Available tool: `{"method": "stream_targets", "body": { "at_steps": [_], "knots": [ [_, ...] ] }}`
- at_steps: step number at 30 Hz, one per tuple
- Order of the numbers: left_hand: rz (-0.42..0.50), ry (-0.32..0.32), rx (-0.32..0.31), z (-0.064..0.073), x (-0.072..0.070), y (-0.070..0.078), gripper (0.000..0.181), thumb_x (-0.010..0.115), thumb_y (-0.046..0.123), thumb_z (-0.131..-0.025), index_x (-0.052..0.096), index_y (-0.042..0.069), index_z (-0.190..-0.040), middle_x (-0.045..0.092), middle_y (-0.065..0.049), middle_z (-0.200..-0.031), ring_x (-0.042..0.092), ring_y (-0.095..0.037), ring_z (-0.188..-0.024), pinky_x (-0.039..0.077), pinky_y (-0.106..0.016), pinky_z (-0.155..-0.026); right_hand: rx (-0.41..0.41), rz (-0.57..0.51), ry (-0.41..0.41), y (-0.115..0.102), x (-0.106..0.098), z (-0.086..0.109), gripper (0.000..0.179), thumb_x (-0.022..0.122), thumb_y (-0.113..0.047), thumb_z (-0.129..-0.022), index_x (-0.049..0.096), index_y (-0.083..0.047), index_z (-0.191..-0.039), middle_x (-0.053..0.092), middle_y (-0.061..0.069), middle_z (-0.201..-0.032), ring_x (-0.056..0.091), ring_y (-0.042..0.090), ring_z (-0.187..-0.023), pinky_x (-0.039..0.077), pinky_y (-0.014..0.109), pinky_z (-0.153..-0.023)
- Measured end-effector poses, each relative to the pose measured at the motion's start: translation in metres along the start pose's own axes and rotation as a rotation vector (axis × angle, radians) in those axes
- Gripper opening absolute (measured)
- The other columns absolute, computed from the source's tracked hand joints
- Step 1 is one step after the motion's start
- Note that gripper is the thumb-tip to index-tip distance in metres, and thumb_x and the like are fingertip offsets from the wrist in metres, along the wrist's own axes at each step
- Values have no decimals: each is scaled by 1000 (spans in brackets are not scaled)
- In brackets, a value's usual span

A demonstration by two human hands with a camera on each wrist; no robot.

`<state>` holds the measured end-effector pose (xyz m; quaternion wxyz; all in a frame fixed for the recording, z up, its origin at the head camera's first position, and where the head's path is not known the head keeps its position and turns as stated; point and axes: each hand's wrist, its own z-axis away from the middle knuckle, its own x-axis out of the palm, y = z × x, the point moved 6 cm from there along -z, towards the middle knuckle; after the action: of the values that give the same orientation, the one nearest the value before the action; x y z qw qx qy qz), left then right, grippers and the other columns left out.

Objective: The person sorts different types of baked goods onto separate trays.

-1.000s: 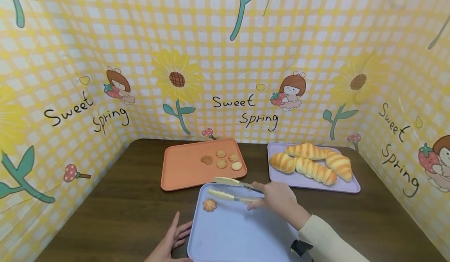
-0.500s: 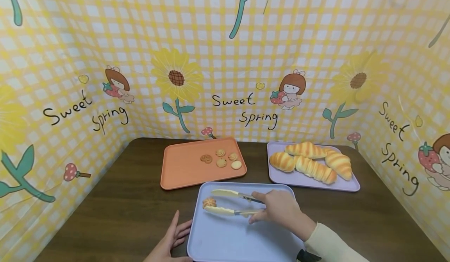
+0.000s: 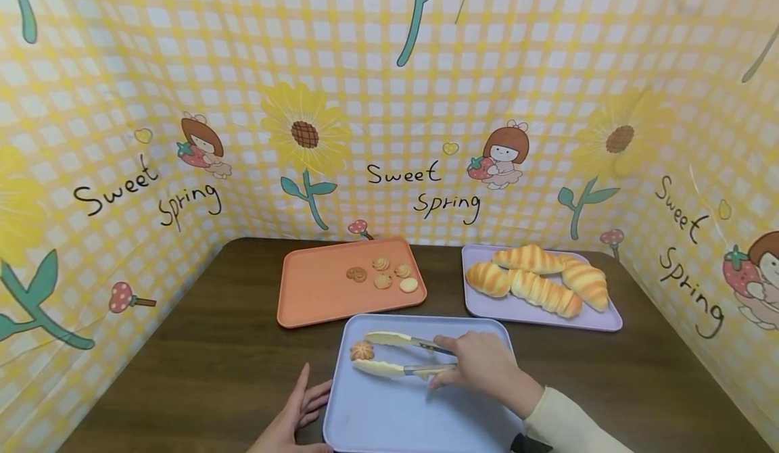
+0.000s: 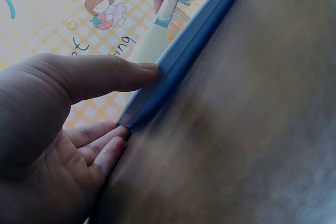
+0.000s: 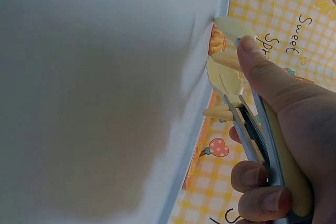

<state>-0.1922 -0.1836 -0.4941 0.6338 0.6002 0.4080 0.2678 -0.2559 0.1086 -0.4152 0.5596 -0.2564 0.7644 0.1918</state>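
Note:
My right hand grips a pair of tongs with pale cream scalloped tips, held low over the light blue tray. The spread tips stand either side of a small flower-shaped cookie near the tray's far left corner. The right wrist view shows the thumb along one arm of the tongs and curled fingers on the other, with the cookie between the tips. My left hand rests at the tray's left edge, fingers extended. In the left wrist view its thumb lies against the rim.
Behind, on the left, an orange tray bears several small cookies. At the back right a lilac tray holds several bread rolls. All stand on a dark wooden table, with patterned cloth hung around it.
My right hand has brought the tongs down and nearer to me, so their tips now straddle the cookie and have drawn a little closer together. The left hand stays at the tray's edge.

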Motion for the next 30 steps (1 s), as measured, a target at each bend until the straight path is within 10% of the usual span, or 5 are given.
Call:
{"method": "stream_targets", "body": {
  "at_steps": [30],
  "knots": [
    [9, 8, -3, -1, -1, -1, 121, 73, 6, -90, -36, -8, -142, 14, -50, -147, 37, 19, -118, 39, -16, -94, -21, -1, 28, -5, -3, 0, 66, 73, -72, -65, 75, -23, -110, 37, -13, -50, 27, 4, -47, 26, 25, -38]
  ]
}}
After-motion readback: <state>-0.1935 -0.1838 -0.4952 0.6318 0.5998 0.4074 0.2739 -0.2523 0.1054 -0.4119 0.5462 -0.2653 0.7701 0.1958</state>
